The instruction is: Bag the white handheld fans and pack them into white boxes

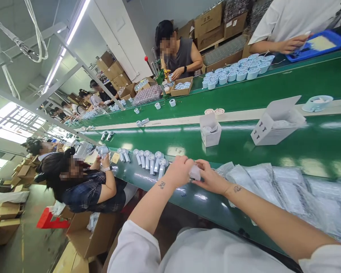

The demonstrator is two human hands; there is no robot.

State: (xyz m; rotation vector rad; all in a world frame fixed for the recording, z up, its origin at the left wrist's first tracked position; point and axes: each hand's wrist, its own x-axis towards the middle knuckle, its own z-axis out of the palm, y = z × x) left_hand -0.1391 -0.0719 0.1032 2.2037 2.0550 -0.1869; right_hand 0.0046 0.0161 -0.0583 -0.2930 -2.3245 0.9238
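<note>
Close together over the near edge of the green bench, my left hand and my right hand are closed on a small whitish, boxy piece. The fingers cover much of it, so its exact kind does not show. Just left of my left hand, several pale blue handheld fans lie in a row. To the right of my right hand is a pile of clear plastic bags with pale contents.
Beyond my hands stand a small open white box and a larger one. A green conveyor belt runs behind them, with pale blue round parts along its far side. A co-worker sits at the left, handling a fan.
</note>
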